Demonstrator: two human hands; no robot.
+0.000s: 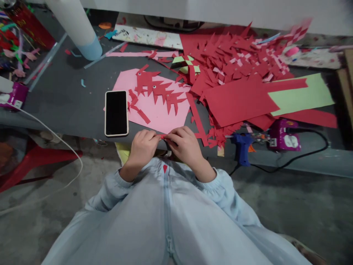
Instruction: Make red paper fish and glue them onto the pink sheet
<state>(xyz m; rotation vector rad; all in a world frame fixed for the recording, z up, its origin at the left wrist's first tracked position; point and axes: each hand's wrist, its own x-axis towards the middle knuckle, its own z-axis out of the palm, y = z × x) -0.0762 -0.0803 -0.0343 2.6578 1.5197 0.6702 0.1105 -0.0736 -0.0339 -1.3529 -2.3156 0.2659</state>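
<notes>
At the table's front edge, my left hand (143,148) and my right hand (185,144) meet with fingertips pinched on a small red paper piece (162,136), most of it hidden by the fingers. Just beyond them lies a pink paper sheet (173,119) bearing several red folded paper shapes with pointed ends; one of these shapes (161,90) has a small eye dot. A phone (116,113) with a dark screen rests left of the pink sheet. A small red scrap (165,168) sits on the jacket front.
Red paper pieces (228,55) are heaped at the back right, with red sheets (239,99) and a green sheet (306,94) before them. A blue glue gun (242,149) hangs at the front edge. A white-and-blue bottle (79,29) and a red can (30,25) stand back left.
</notes>
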